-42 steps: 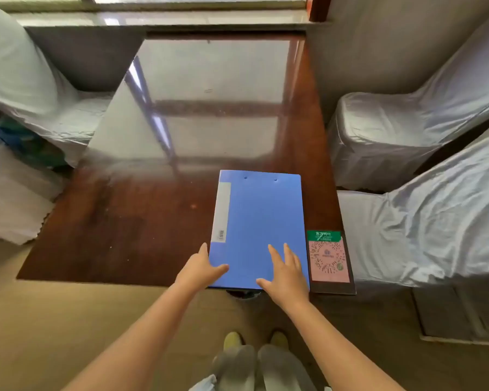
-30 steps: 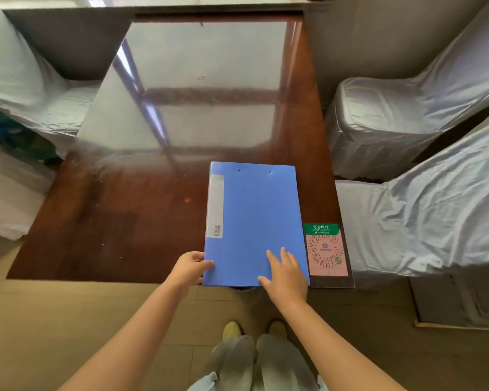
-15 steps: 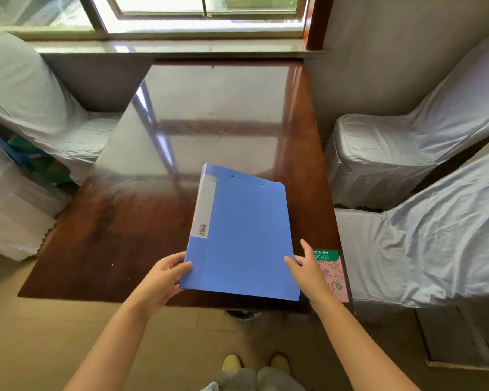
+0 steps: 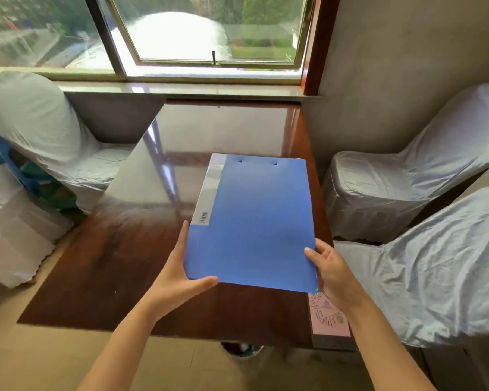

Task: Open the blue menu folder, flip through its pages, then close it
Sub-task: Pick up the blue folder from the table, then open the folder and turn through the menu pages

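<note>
The blue menu folder (image 4: 254,221) is closed and held up off the brown table (image 4: 102,266), tilted toward me, with a white spine label on its left side. My left hand (image 4: 178,275) grips its lower left corner, thumb on the front cover and fingers along the left edge. My right hand (image 4: 332,273) holds the lower right edge, thumb on the cover's edge.
A pink card with a QR code (image 4: 329,317) lies at the table's near right corner. Chairs in grey covers stand at the right (image 4: 393,187), near right (image 4: 435,272) and left (image 4: 40,131). A window (image 4: 203,32) is beyond the table.
The folder lay flat on the table; both hands took its lower corners and lifted it toward me. The view has tilted up, so the window now shows.
</note>
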`<state>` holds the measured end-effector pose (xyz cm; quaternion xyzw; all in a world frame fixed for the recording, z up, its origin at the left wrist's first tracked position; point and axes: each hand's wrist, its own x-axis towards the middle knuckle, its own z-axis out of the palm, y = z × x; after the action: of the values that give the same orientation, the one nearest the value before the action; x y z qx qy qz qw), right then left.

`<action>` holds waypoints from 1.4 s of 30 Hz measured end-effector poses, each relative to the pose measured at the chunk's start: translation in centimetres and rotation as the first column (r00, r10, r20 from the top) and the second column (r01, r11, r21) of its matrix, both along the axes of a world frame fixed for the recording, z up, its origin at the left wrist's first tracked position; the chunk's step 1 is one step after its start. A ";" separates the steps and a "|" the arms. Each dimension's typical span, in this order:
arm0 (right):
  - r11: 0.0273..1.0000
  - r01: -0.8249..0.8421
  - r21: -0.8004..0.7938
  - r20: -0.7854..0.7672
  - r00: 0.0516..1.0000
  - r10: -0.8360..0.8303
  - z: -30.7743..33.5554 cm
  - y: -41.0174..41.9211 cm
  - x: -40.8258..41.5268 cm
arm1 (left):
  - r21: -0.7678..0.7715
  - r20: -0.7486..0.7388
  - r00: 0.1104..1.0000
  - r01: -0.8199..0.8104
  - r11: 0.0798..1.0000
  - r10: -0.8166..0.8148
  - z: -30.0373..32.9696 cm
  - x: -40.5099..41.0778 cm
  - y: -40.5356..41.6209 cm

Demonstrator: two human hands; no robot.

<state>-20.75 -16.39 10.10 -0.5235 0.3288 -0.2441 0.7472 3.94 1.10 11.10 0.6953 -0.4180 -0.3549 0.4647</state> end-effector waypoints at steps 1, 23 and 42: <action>1.000 0.007 -0.009 0.004 1.000 -0.007 0.5 -0.1 -0.1 | 0.008 0.131 0.990 0.047 0.999 -0.048 0.4 -0.1 0.0; 0.920 0.323 -0.224 -0.060 0.937 -0.344 2.1 1.5 -0.4 | -0.252 -0.589 0.799 -0.328 0.910 0.125 2.0 -2.1 -1.6; 0.967 0.082 -0.240 -0.075 0.992 -0.103 5.4 -0.9 -4.8 | -0.130 -0.782 0.615 -0.327 0.936 0.107 1.3 -2.3 0.5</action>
<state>-25.58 -17.25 15.54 -0.6028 0.3536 -0.2933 0.6523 1.67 1.63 12.37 0.4587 -0.1372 -0.4972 0.7236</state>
